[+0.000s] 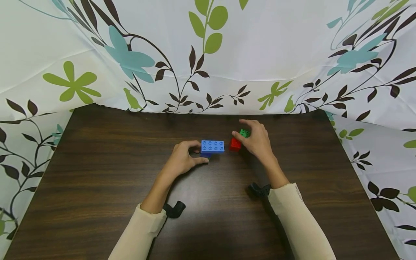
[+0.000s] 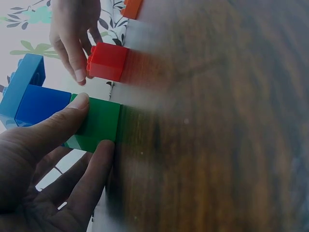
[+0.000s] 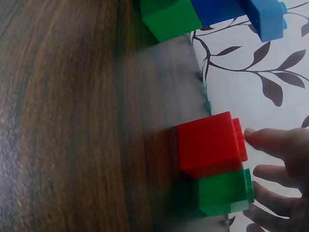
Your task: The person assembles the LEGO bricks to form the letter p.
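Note:
A stack of toy building bricks stands on the table by my left hand (image 1: 183, 159). It has a light blue brick (image 1: 212, 146) on top, a dark blue brick (image 2: 43, 106) below and a green brick (image 2: 99, 123) at the base. My left thumb and fingers grip the stack from two sides, low at the green brick. To its right sit a red brick (image 1: 235, 144) and another green brick (image 1: 245, 133), side by side on the wood. Over these two hovers my right hand (image 1: 258, 141), thumb and fingers spread, fingertips close to the studs in the right wrist view.
Dark wooden table (image 1: 97, 180) under everything. A white cloth (image 1: 266, 43) with leaf and flower prints hangs along its back edge and sides. Part of an orange brick (image 2: 132, 8) shows at the top of the left wrist view. Black straps (image 1: 174, 209) sit at both wrists.

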`<control>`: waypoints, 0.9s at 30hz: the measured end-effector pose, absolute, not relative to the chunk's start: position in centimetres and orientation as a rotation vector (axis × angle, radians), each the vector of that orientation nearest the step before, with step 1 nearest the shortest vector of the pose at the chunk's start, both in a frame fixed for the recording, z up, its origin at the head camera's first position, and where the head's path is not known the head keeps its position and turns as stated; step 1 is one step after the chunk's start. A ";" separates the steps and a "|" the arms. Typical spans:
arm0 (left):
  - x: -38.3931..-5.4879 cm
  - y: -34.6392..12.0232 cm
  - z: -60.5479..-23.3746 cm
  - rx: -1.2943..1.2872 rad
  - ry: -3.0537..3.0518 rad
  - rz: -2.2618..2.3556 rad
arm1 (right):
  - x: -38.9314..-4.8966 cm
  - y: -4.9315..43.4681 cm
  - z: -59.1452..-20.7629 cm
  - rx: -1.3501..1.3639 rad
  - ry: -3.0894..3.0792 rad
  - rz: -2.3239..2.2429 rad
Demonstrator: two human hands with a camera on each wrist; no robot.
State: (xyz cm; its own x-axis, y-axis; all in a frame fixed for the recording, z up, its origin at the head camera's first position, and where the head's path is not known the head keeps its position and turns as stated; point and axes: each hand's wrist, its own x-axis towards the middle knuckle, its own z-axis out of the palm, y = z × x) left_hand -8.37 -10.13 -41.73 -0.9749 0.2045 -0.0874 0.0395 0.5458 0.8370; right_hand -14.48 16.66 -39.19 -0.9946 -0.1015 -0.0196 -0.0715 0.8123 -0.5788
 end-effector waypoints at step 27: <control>-8.4 -10.1 -41.9 0.200 2.599 1.426 | -14.0 16.8 -39.7 -0.256 2.811 -0.857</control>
State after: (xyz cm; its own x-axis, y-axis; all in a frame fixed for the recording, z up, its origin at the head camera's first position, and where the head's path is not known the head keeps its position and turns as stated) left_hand -8.44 -10.14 -41.89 -0.9766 0.1979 -0.0843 0.0353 0.5340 0.8448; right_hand -14.02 16.82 -39.69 -0.9667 -0.2194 -0.1318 -0.1085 0.8176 -0.5654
